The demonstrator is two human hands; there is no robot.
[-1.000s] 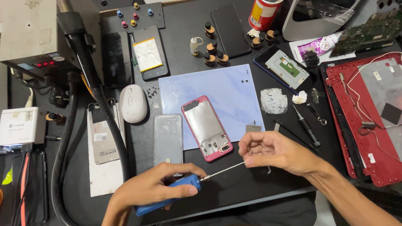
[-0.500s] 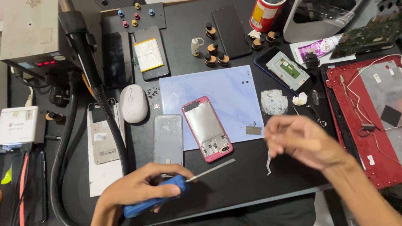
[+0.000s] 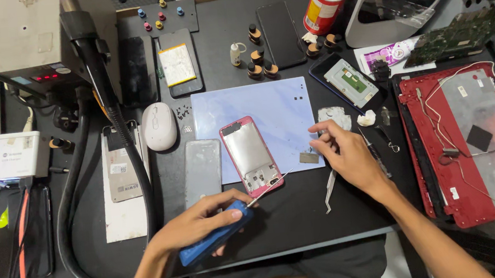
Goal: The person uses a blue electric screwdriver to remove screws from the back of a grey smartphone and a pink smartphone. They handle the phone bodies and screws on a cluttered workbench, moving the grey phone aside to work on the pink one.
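**Right hand shifts to the mat edge, screwdriver tip at the pink frame**

Since the earlier frame the right hand [image 3: 347, 154] has moved up and left, and tweezers [image 3: 330, 188] now lie on the surface just below it. Its fingers are curled, thumb and forefinger near a small metal plate [image 3: 309, 157] at the edge of the pale blue mat [image 3: 274, 107]; whether they pinch anything cannot be told. The left hand [image 3: 198, 224] is closed around a blue-handled screwdriver [image 3: 220, 237], its shaft reaching the lower end of the pink phone frame [image 3: 250, 156] on the mat. A red cup [image 3: 320, 4] at the back holds pens. A red laptop shell [image 3: 474, 137] lies open at right.
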